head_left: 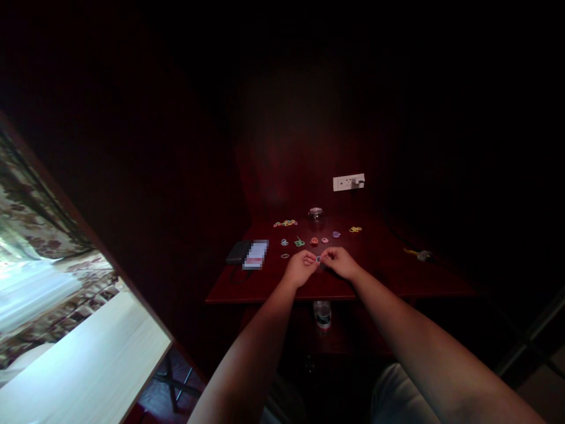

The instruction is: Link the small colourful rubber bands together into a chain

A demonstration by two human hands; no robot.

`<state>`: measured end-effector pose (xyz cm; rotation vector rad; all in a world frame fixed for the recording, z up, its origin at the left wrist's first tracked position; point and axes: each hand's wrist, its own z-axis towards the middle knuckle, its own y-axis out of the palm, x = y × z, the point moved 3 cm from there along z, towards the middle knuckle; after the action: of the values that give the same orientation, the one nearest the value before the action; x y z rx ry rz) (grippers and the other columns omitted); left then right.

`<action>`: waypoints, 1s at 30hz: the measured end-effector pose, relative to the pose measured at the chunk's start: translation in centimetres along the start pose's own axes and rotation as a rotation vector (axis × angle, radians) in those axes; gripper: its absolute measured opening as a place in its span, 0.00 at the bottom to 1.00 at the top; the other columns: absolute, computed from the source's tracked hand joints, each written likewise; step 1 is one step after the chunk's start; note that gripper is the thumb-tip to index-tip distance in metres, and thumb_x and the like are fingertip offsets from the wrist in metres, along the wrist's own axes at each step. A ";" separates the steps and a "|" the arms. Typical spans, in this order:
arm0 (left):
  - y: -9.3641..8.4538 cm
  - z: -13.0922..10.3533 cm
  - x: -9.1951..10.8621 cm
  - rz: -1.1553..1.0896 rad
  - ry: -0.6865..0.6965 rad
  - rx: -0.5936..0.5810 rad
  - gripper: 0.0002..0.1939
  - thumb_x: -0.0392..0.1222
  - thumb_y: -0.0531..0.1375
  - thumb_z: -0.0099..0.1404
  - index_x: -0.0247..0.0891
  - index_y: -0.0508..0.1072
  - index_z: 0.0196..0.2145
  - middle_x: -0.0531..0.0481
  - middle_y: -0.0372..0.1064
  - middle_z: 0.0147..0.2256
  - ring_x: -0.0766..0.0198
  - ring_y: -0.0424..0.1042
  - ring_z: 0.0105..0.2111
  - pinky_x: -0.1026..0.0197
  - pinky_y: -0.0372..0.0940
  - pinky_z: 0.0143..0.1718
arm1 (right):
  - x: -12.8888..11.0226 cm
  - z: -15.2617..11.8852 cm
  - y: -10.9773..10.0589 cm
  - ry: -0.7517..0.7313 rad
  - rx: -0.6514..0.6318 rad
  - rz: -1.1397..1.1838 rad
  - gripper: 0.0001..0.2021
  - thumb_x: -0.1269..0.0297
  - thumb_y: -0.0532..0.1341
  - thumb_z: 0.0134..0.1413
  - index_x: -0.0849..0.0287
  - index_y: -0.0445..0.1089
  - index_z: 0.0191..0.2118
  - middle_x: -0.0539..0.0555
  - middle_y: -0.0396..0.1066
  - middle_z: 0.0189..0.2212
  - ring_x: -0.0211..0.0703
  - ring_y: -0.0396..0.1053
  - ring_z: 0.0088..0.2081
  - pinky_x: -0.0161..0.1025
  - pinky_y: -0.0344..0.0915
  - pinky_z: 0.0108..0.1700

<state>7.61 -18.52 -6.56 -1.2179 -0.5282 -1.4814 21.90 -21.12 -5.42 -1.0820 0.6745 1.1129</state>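
Observation:
Above the near part of the dark red table (265,288), my left hand (302,267) and my right hand (339,262) meet, fingertips pinched on a small ring-shaped band (318,259). Its pale edge shows between them; fingers cover the rest. Just beyond lie small colored bands in groups: light blue (285,242), green (299,242), orange (314,241), pink (325,240), purple (336,234) and yellow (355,229). A single dull ring (285,256) rests left of my left hand. Farther back is a mixed-color heap of bands (286,223).
Behind the bands stands a clear jar (316,215) with a pinkish top. A lit phone (256,254) leans by a black case (237,252) at left. Yellow-handled pliers (419,254) lie right. Below the table edge is a bottle (323,318); a socket (348,182) is on the wall.

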 end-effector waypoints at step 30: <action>0.0 -0.1 0.2 0.194 0.005 -0.084 0.11 0.44 0.52 0.60 0.34 0.68 0.32 0.48 0.71 0.29 0.69 0.67 0.27 0.67 0.60 0.30 | 0.8 0.3 0.0 -0.013 0.024 -0.005 0.07 0.62 0.55 0.45 0.60 0.60 0.24 0.46 0.61 0.16 0.33 0.58 0.18 0.31 0.53 0.21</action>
<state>7.61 -18.69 -6.36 -1.2927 -0.3370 -1.3517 22.18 -20.53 -5.97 -1.0548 0.6725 1.1046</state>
